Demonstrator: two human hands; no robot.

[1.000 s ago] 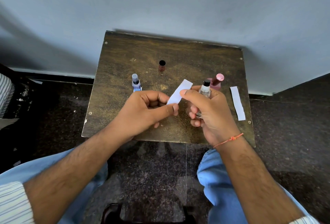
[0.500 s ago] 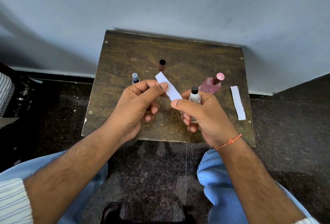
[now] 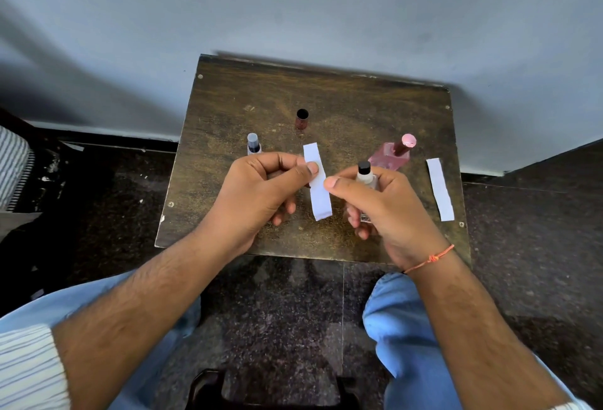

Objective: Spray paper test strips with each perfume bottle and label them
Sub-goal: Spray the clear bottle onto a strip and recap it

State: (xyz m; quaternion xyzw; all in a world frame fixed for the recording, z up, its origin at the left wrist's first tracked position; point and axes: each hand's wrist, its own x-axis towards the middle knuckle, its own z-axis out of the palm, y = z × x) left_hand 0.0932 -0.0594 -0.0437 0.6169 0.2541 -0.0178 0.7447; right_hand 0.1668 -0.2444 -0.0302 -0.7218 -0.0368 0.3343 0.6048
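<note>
The paper strip [image 3: 317, 182] is white, and the tabletop [image 3: 342, 106] is dark brown. One bottle [image 3: 391, 156] is pink. The wrist thread [image 3: 430, 258] is orange.

No readable text, brand, number or sign anywhere. Held paper strip [image 3: 317, 181] blank on its visible face; second strip [image 3: 441, 189] at right of table likewise blank. Bottles showed no legible label; any print on clear bottle [image 3: 367, 178] hidden by fingers.
</note>
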